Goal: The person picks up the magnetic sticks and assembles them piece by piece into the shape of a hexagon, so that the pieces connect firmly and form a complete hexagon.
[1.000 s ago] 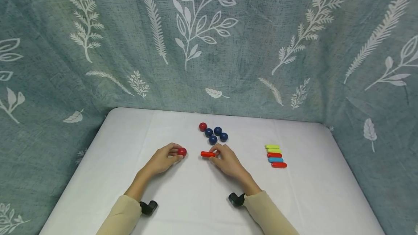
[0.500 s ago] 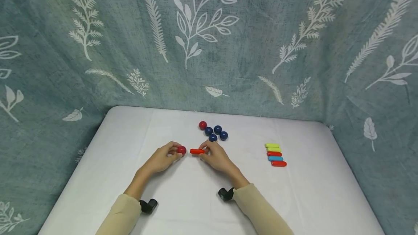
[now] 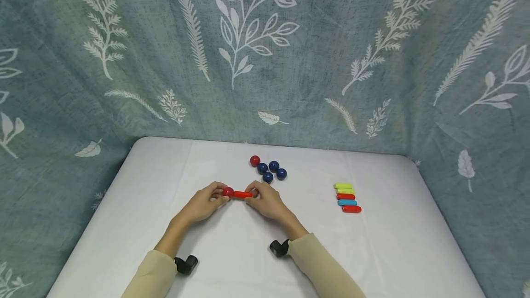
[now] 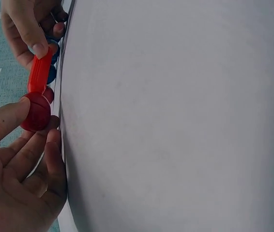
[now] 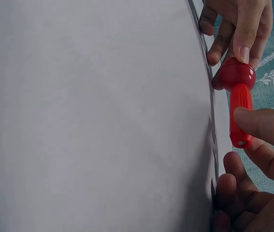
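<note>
My left hand (image 3: 204, 203) pinches a dark red ball (image 4: 37, 112) between thumb and fingers, near the middle of the table. From the right, my right hand (image 3: 268, 200) pinches a bright red ridged plastic stick (image 5: 241, 104) by its outer end. The stick's other end touches the ball, the two lying in one line. Whether the stick has entered the ball I cannot tell. Just beyond the hands sit several dark blue balls (image 3: 274, 166) and another red ball (image 3: 255, 161).
A white cloth covers the table (image 3: 232, 261). Toward its right side lie several short sticks in a column: yellow-green (image 3: 343, 186), red (image 3: 352, 209) and a blue stick (image 3: 347, 203). A green leaf-patterned curtain (image 3: 265, 59) hangs behind the table's far edge.
My right hand has moved left with the red stick, from a gap away until the stick meets the red ball. The left hand has stayed nearly still, holding the ball.
</note>
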Tool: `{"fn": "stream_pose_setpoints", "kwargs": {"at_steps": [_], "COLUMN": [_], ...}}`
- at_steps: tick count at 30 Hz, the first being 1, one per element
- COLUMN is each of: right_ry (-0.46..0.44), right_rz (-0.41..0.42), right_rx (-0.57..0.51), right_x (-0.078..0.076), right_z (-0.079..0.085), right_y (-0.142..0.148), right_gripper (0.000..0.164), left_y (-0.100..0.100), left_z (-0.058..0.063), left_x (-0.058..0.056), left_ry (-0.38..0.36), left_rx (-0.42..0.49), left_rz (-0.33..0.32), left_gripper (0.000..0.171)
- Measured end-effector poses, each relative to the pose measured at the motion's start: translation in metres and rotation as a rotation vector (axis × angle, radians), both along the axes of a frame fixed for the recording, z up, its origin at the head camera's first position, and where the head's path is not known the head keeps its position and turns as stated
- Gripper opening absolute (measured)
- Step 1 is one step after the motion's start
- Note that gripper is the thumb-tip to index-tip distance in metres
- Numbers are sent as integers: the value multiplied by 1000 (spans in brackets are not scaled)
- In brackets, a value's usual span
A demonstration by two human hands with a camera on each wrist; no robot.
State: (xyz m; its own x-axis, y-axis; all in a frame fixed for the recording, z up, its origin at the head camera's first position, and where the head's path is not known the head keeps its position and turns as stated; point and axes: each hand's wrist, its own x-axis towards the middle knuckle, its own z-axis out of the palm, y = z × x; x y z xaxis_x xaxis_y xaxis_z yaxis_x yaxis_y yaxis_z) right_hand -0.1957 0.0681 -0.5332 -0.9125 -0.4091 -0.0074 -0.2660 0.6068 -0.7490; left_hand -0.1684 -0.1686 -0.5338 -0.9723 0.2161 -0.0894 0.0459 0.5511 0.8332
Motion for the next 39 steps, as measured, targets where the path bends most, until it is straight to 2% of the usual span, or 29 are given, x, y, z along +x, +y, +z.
{"fn": "stream_pose_setpoints", "kwargs": {"at_steps": [5, 12, 21, 28, 33, 39], "right_ry": [-5, -10, -7, -7, -2, -30], "right_rz": [-13, -26, -26, -10, 4, 14], "right_rx": [0, -18, -13, 1, -6, -33], "right_x": [-1, -2, -3, -4, -6, -6], "right_z": [-1, -4, -6, -9, -11, -12], "right_y": [-3, -2, -2, -3, -3, 1], "right_gripper": [16, 15, 16, 15, 16, 16], "left_y": [1, 4, 3, 3, 11, 27], "left_z": [1, 9, 17, 18, 16, 13], "left_x": [0, 2, -2, -5, -10, -12], "left_ry": [0, -3, 12, 18, 79, 124], "left_rx": [-6, -1, -98, -154, -197, -240], "left_rz": [7, 9, -65, -107, -148, -158], "left_gripper": [37, 39, 32, 38, 40, 31]}}
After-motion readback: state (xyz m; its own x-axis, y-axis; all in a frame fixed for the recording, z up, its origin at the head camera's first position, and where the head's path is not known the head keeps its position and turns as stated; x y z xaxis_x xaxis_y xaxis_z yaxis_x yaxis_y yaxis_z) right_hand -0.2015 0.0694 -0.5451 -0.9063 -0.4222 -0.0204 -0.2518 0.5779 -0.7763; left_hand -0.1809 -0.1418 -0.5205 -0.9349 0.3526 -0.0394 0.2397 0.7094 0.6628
